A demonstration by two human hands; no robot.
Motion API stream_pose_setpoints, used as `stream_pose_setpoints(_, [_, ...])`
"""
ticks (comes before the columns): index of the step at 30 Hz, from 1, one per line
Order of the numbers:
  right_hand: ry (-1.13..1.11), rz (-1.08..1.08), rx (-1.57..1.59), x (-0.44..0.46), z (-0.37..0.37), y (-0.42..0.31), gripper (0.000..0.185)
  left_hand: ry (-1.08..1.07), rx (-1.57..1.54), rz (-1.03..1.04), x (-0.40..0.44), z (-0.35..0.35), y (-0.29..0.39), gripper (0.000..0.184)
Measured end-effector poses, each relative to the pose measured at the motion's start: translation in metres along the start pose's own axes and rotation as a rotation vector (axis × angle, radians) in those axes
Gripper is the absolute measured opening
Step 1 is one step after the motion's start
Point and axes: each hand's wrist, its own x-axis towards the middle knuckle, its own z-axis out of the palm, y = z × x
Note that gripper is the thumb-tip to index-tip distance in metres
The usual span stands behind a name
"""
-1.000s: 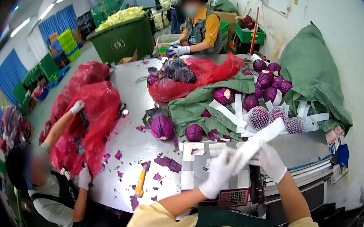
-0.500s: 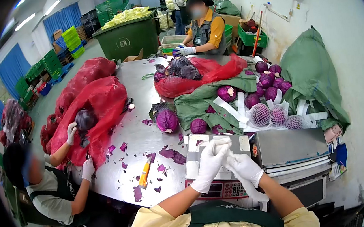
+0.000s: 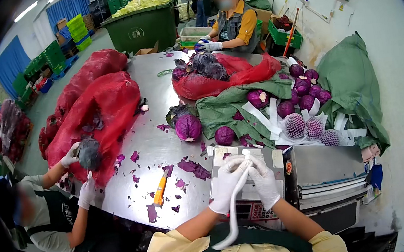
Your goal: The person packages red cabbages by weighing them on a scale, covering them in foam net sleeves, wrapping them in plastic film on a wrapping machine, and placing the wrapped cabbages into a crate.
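Above the scale (image 3: pixel 276 167), my gloved left hand (image 3: pixel 228 183) and gloved right hand (image 3: pixel 263 178) meet, fingers pinched together on one end of a white foam net sleeve (image 3: pixel 232 221). The rest of the sleeve hangs down in a twisted strip over my apron. Behind the scale lie a purple cabbage (image 3: pixel 224 135) and a larger one (image 3: pixel 188 127) with loose outer leaves. Netted cabbages (image 3: pixel 294 126) and more white sleeves (image 3: pixel 263 119) rest on the green sack (image 3: pixel 224 105) to the right.
A yellow-handled knife (image 3: pixel 160 189) lies among leaf scraps on the metal table (image 3: pixel 152 101). At left a co-worker (image 3: pixel 53 210) holds a dark cabbage (image 3: pixel 89 154) by red mesh sacks (image 3: pixel 124 92). Another person (image 3: pixel 233 22) handles a cabbage across the table. A sealing machine (image 3: pixel 327 167) stands right.
My hands have drawn together at one end of the sleeve, which was stretched out flat earlier and now dangles. The co-worker at left has pulled a cabbage out toward the table's near edge.
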Motion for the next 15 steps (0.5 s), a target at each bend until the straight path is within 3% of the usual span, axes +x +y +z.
stream_pose_setpoints(1, [0.038,0.1,0.107,0.003,0.01,0.002,0.039,0.099,0.337,0.285,-0.001,0.006,0.02,0.007])
stream_pose_setpoints(2, [0.077,0.2,0.214,0.007,0.016,0.004,0.037,0.099,0.333,0.279,0.002,0.006,0.031,0.007])
stream_pose_setpoints(4, [0.093,0.279,0.196,0.013,0.018,0.023,0.031,0.335,0.81,0.62,0.01,-0.003,0.044,0.009])
stream_pose_setpoints(5, [0.106,0.354,0.181,0.016,0.02,0.031,0.025,0.285,0.779,0.633,0.013,-0.015,0.042,0.01])
stream_pose_setpoints(6, [0.11,0.359,0.177,0.02,0.022,0.033,0.025,0.277,0.178,0.169,0.009,-0.018,0.035,0.009])
stream_pose_setpoints(8, [0.057,0.408,0.114,0.031,0.027,0.037,0.012,0.271,-0.184,0.012,0.032,-0.042,0.019,0.008])
stream_pose_setpoints(9, [0.037,0.328,0.125,0.042,0.032,0.043,0.012,0.202,-0.415,-0.098,0.041,-0.056,0.007,0.012])
stream_pose_setpoints(10, [0.036,0.352,0.123,0.052,0.032,0.035,0.012,0.22,-0.417,-0.115,0.04,-0.061,0.008,0.012])
stream_pose_setpoints(12, [0.024,0.385,0.545,0.09,0.02,0.021,0.018,0.073,-0.457,-0.582,0.043,-0.071,0.01,0.02])
stream_pose_setpoints(13, [-0.057,0.494,0.646,0.105,0.001,0.03,0.016,-0.146,-0.435,-0.748,0.042,-0.067,0.029,0.026])
stream_pose_setpoints(14, [-0.133,0.602,0.75,0.121,-0.011,0.042,0.015,-0.334,-0.59,-0.819,0.03,-0.113,-0.028,0.021])
stream_pose_setpoints(15, [-0.185,0.631,0.491,0.133,0.001,0.033,0.015,-0.274,-0.376,-0.744,0.025,-0.12,-0.018,0.019])
